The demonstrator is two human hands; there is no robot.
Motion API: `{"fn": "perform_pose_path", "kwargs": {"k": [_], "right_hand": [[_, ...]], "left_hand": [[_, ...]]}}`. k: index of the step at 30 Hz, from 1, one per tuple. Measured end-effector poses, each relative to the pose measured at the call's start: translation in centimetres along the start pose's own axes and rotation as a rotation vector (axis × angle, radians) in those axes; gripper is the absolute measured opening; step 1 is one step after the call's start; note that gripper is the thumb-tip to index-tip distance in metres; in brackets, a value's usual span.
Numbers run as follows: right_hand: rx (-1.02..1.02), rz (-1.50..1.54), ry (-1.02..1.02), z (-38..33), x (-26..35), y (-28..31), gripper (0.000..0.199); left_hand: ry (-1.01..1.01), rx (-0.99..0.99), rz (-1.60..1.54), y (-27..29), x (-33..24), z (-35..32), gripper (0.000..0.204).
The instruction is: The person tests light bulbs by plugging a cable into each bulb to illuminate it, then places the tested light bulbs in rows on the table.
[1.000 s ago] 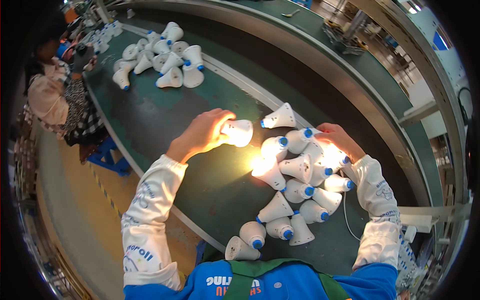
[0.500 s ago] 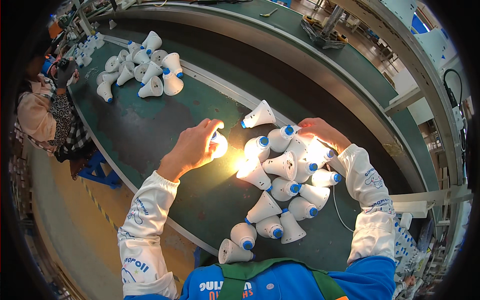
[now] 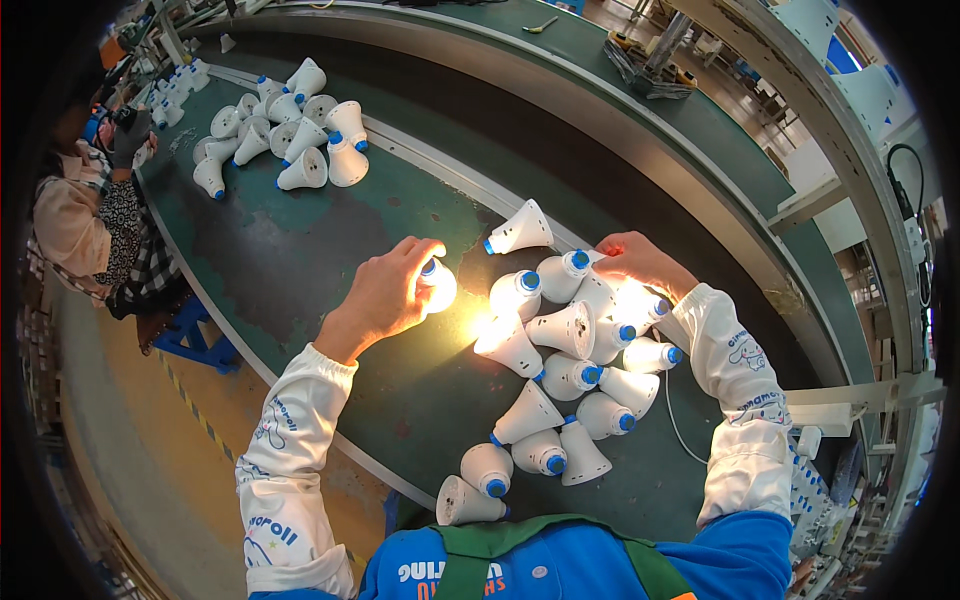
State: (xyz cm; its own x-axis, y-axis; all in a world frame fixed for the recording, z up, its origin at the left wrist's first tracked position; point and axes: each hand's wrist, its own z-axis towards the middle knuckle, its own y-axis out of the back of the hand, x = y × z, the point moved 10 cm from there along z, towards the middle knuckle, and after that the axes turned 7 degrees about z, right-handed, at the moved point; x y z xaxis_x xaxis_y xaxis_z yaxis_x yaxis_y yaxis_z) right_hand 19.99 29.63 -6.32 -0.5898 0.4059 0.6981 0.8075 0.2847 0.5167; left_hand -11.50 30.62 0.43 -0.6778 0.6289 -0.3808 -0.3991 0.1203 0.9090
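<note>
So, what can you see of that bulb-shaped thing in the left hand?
The bulb-shaped thing has a rounded, smooth-looking white body, perhaps plastic, and a blue end on its upper part. The left hand grips it over the green surface, hiding part of it. Its body looks very bright; I can't tell whether it is lit or catching glare.

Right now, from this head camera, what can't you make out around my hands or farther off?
In the head view:
Part of the white lamp in the left hand: covered by that hand.
Whether the right hand grips anything: hidden by the hand itself.
Surface of the glaring lamp below it: washed out by brightness.
Details of the white pieces at far left: too small.
</note>
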Motion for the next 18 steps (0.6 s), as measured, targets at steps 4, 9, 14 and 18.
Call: {"fn": "perform_pose_path", "kwargs": {"k": [4,9,14,18], "right_hand": [[-0.022,0.011,0.031,0.0,0.1,0.1,0.036],[-0.074,0.57,0.11,-2.0,1.0,2.7,0.04],[0.034,0.87,0.368,-6.2,6.1,3.1,0.044],[0.143,0.827,0.524,-9.3,11.3,-0.2,0.043]], "left_hand": [[0.017,0.008,-0.031,0.1,-0.3,0.0,0.05],[0.024,-0.207,-0.017,4.0,-1.7,-0.9,0.054],[-0.067,-0.482,-0.28,7.9,-5.7,-2.3,0.046],[-0.022,-0.044,-0.889,2.3,-10.8,0.3,0.063]]}}
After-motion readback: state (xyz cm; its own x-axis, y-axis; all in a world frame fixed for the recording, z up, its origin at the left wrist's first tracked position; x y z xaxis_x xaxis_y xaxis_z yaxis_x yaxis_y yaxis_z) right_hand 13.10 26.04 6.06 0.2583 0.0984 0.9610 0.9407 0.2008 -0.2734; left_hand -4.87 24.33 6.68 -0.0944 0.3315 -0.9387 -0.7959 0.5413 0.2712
